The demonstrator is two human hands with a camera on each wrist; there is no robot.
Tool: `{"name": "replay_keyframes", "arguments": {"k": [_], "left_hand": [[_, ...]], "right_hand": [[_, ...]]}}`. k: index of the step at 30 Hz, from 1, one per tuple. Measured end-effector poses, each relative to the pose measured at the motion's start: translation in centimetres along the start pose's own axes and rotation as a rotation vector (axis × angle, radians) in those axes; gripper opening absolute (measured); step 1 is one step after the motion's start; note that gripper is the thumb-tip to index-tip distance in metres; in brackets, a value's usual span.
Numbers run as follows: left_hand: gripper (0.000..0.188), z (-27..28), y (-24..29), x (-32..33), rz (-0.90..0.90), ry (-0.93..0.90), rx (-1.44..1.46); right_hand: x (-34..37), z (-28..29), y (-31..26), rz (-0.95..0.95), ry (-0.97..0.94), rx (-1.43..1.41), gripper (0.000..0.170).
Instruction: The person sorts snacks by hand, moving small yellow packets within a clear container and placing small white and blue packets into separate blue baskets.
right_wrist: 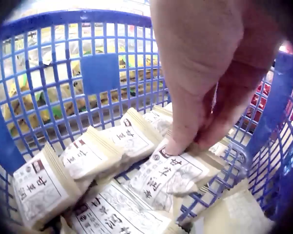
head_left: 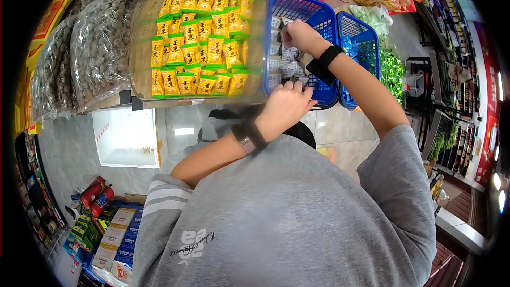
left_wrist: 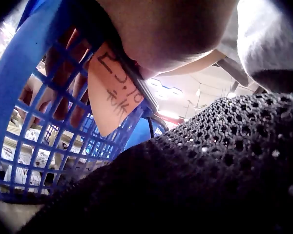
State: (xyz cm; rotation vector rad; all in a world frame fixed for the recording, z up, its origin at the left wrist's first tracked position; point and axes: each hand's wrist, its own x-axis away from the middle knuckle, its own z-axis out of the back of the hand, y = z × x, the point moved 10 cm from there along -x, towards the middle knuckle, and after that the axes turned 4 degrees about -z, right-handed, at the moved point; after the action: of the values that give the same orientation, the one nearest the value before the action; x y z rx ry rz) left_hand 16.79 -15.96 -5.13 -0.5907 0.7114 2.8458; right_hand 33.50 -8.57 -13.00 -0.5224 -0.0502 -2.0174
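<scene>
A blue plastic mesh basket (head_left: 337, 18) holds several small cream-and-white wrapped snack packets (right_wrist: 100, 153) with dark printed characters. My right hand (head_left: 304, 38) reaches down into it. In the right wrist view, that hand's thumb and fingers pinch the edge of one packet (right_wrist: 158, 176), which lies among the others. Over the near side of the basket lies my left hand (head_left: 289, 104), its fingers spread and reaching past the rim. Through the mesh in the left wrist view, fingers (left_wrist: 62, 95) hang down inside, above the packets. An orange handwritten tag (left_wrist: 110, 90) is fixed to the basket's outside.
Left of the basket, a clear bin (head_left: 254, 32) holds yellow-green corn candy packets (head_left: 199, 42). A second blue basket (head_left: 376, 56) with blue packets stands at the right. Large bags of dark dried goods (head_left: 101, 48) lie far left. A white foam box (head_left: 126, 138) sits on the floor.
</scene>
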Motion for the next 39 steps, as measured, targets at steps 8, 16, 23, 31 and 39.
{"name": "replay_keyframes", "arguments": {"k": [8, 16, 23, 31, 39], "left_hand": [[0.024, -0.2, 0.1, 0.0, -0.006, -0.016, -0.016], [0.025, -0.3, 0.2, -0.1, 0.009, -0.041, -0.052], [0.025, -0.3, 0.2, -0.1, 0.001, -0.023, -0.035], [0.025, 0.0, 0.2, -0.1, -0.002, -0.017, -0.03], [0.025, 0.1, 0.2, -0.2, -0.003, -0.019, -0.03]], "right_hand": [[2.9, 0.1, -2.8, 0.049, -0.09, 0.025, 0.021], [3.9, -3.7, -2.6, -0.009, -0.189, 0.046, 0.032], [4.9, -3.2, -3.0, 0.088, -0.191, 0.003, 0.027], [5.6, -3.5, -2.8, 0.158, -0.264, -0.13, 0.026], [5.5, -2.6, 0.9, -0.153, -0.258, -0.428, 0.025]]}}
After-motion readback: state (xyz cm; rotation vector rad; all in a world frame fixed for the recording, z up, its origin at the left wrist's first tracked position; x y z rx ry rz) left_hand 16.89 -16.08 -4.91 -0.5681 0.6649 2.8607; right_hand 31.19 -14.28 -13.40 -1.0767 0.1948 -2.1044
